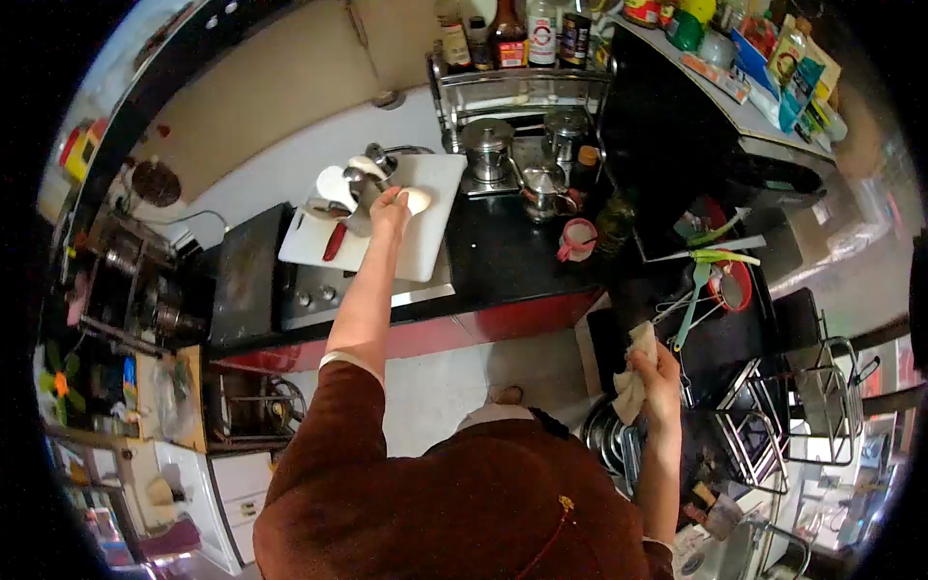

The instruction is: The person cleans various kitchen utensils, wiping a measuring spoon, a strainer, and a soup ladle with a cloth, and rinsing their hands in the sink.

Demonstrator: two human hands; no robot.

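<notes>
My left hand reaches over a white cutting board with its fingers closed. It is right beside a shiny steel vessel and a pale round thing; which of them it grips, if either, I cannot make out. A knife with a red handle lies on the board to the left. More white pieces are behind the vessel, partly hidden by it. On the other side, my right hand is wrapped round a crumpled cream cloth, held near the dark counter's edge.
The board rests over the stove, whose knobs show in front. Steel pots, a pink mug and a rack of bottles stand along the back. A red-rimmed strainer and wire racks are on the right.
</notes>
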